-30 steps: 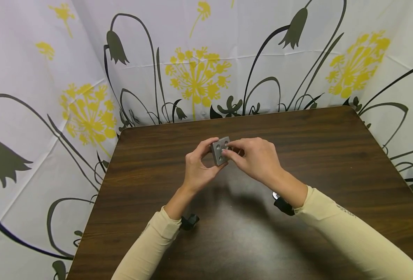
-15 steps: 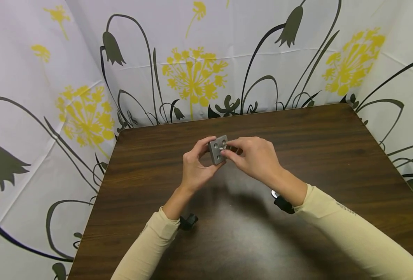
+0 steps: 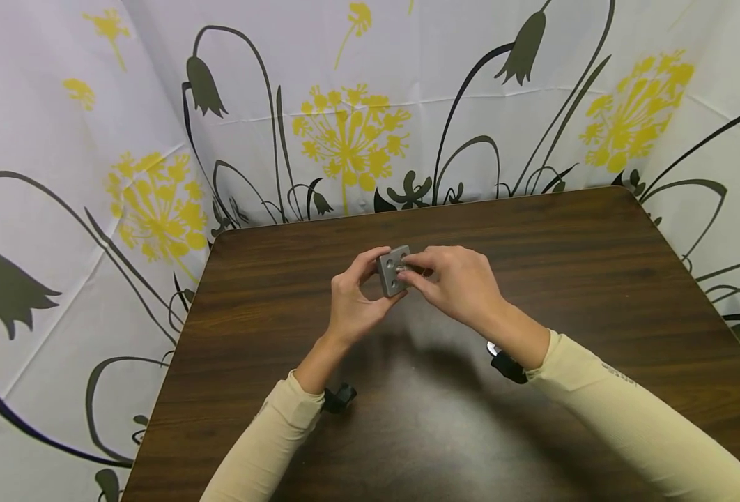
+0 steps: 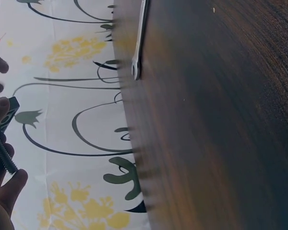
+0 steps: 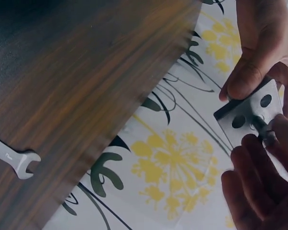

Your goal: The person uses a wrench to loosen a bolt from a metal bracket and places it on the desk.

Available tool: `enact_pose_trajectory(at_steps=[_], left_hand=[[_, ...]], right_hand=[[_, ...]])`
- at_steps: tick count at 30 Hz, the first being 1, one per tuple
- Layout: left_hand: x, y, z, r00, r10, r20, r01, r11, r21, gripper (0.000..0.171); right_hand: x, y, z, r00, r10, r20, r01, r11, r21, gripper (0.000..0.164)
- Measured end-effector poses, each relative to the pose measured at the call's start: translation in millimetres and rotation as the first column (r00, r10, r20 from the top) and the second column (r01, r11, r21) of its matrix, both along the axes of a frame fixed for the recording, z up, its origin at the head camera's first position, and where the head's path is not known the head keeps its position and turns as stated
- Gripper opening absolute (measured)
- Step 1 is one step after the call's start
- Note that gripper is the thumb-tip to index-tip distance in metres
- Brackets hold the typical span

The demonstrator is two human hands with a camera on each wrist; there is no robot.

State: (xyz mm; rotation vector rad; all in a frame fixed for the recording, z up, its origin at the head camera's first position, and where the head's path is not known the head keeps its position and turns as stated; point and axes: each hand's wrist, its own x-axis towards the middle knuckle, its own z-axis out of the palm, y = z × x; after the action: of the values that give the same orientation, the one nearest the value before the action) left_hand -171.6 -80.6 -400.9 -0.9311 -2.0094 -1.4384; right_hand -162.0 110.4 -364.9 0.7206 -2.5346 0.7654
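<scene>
A grey rectangular metal block with several round holes is held up above the table, tilted. My left hand grips it by its upper and lower edges, thumb below and fingers above. My right hand pinches a bolt between thumb and fingertips at the block's middle hole. In the left wrist view the threaded shank shows beside the block. Two bare holes face the right wrist camera; the fingers partly cover the bolt's head.
A silver wrench lies on the dark wooden table, its open end seen in the right wrist view and its ring end in the left wrist view. A white flowered curtain hangs behind the table's far edge.
Both hands keep their places on the block and bolt. The right fingertips shift slightly around the bolt, and the whole view sways a little.
</scene>
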Motion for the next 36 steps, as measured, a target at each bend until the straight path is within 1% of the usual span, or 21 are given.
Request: enact_pose_trajectory(at_steps=[1,3,5,7,10,12,13,15,17,19,20,22,25,27,29,31,32,34,36], left_hand=[[1.7,0,2.7,1.000,0.000,0.000,0.000,1.000,0.000,0.063],[3.2,0,4.7,1.000,0.002,0.003,-0.002,1.000,-0.002,0.063],[3.9,0,5.1,1.000,0.004,0.007,-0.004,1.000,-0.005,0.062],[3.7,1,4.3,1.000,0.001,0.006,-0.001,1.000,-0.003,0.062],[4.1,1,3.7,1.000,-0.002,0.000,0.002,1.000,0.000,0.063],[4.1,1,3.9,1.000,-0.005,-0.003,0.005,1.000,0.001,0.064],[4.2,1,4.0,1.000,-0.005,-0.005,0.005,1.000,0.001,0.065],[4.4,0,4.3,1.000,-0.005,-0.004,0.005,1.000,0.002,0.065],[4.2,0,4.8,1.000,-0.006,-0.004,0.006,1.000,0.002,0.064],[4.2,0,5.0,1.000,-0.006,-0.007,0.006,1.000,0.003,0.063],[4.2,0,4.9,1.000,-0.006,-0.009,0.006,1.000,0.003,0.063],[4.2,0,4.9,1.000,-0.007,-0.015,0.007,1.000,0.003,0.063],[4.7,1,4.6,1.000,-0.009,-0.019,0.009,1.000,0.006,0.064],[5.1,0,4.1,1.000,-0.007,-0.014,0.007,1.000,0.007,0.064],[5.0,0,2.9,1.000,-0.006,-0.011,0.006,1.000,0.008,0.064],[4.5,0,1.6,1.000,-0.004,-0.009,0.004,1.000,0.006,0.064],[2.7,-1,-1.2,1.000,-0.002,-0.009,0.002,1.000,0.005,0.064],[-1.8,-2,-8.1,1.000,-0.003,-0.009,0.003,1.000,0.004,0.065],[-6.5,-3,-15.4,1.000,-0.002,-0.006,0.002,1.000,0.004,0.067]], right_hand=[[0.1,0,0.1,1.000,0.020,-0.004,-0.020,1.000,0.007,0.022],[0.6,1,0.0,0.998,0.059,-0.020,-0.058,0.998,0.023,0.027],[1.3,1,-0.3,0.997,0.073,-0.035,-0.072,0.997,0.033,0.032],[1.6,1,-0.8,0.998,0.052,-0.037,-0.051,0.998,0.033,0.032],[1.6,0,-1.3,1.000,-0.004,-0.008,0.004,1.000,0.011,0.029],[1.4,0,-1.4,1.000,-0.014,-0.010,0.014,1.000,0.012,0.026],[1.3,0,-1.6,1.000,-0.003,-0.024,0.004,1.000,0.016,0.024],[1.4,0,-2.0,0.997,0.045,-0.066,-0.043,0.999,0.030,0.021],[1.8,1,-2.6,0.988,0.095,-0.122,-0.091,0.995,0.043,0.026],[2.3,1,-3.4,0.981,0.115,-0.154,-0.110,0.993,0.040,0.030],[2.4,0,-3.6,0.982,0.105,-0.159,-0.100,0.994,0.035,0.030],[2.8,-1,-3.8,0.987,0.055,-0.150,-0.053,0.998,0.019,0.029],[3.1,-2,-4.2,0.994,-0.018,-0.105,0.019,1.000,0.009,0.029],[3.3,-2,-4.0,0.996,-0.014,-0.086,0.015,1.000,0.014,0.025],[3.2,-1,-4.3,0.996,0.023,-0.087,-0.021,0.999,0.024,0.021],[3.0,0,-4.5,0.992,0.066,-0.107,-0.062,0.997,0.036,0.024],[2.9,0,-4.6,0.990,0.076,-0.117,-0.072,0.997,0.038,0.026],[3.2,-1,-4.9,0.990,0.062,-0.128,-0.059,0.998,0.030,0.027],[3.6,-2,-4.7,0.994,0.019,-0.107,-0.018,1.000,0.014,0.027]])
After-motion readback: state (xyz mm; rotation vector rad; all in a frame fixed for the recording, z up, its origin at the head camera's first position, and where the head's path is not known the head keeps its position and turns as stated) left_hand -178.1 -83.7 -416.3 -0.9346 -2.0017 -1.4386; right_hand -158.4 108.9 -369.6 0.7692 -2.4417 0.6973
